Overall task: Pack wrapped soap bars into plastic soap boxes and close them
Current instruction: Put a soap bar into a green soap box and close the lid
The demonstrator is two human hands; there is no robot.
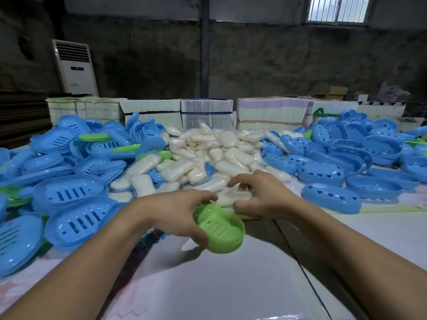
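Both forearms reached over the table (pixel 208 285). Left hand (pixel 178 215) gripped a green soap box (pixel 221 229), tilted above it; right hand (pixel 261 195), fingers curled, pinched a wrapped soap bar (pixel 231 196) beside the pile (pixel 208 153).

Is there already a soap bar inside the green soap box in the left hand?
No, the green soap box held by the left hand shows only its bare slotted floor.

We see a dim room lit mostly by daylight from the barred window (pixel 337 8) far beyond the right hand (pixel 258 195), soft shadows on the white table (pixel 231 285) under the left hand (pixel 178 215), wide-angle bending at the edges, and slight softness throughout.
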